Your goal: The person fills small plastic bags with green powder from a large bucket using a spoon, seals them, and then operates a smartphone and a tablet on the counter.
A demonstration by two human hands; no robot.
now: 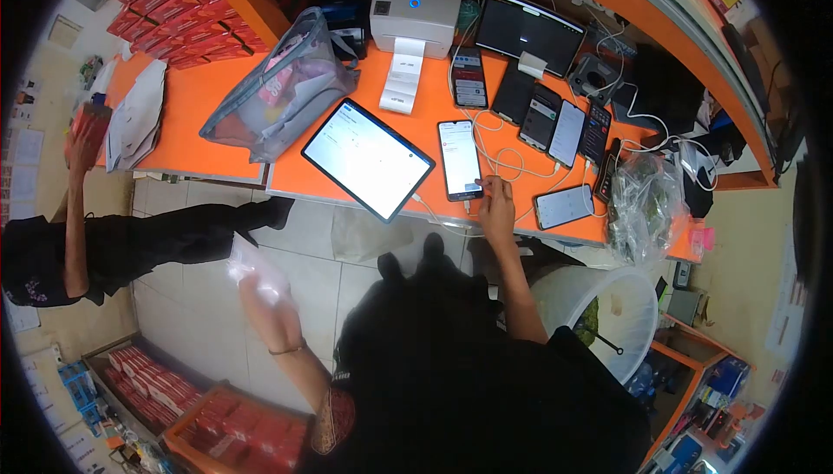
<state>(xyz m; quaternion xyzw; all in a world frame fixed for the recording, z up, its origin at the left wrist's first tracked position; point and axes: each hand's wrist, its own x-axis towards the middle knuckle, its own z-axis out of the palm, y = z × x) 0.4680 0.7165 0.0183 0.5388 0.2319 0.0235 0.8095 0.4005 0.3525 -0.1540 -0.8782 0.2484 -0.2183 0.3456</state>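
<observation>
My left hand [269, 305] is held out over the floor, closed on a clear plastic packet [259, 271] that looks blurred; its contents cannot be made out. On the orange table, my right hand [496, 209] reaches the lower right corner of a lit smartphone [460, 153], a fingertip at its screen. That hand grips nothing visible, and its fingers are loosely bent. Left of the phone lies a tablet [369, 157] with a white screen, a cable plugged in at its lower corner. Another phone [564, 206] lies to the right of my right hand.
A label printer [416, 7] with paper hanging out stands behind. Several phones and tangled charging cables [512, 161] cover the right side, beside a clear plastic bag [646, 205]. A grey mesh bag [282, 92] sits left. A co-worker's hand [85, 140] holds a red box. A white bin [638, 309] stands at my right.
</observation>
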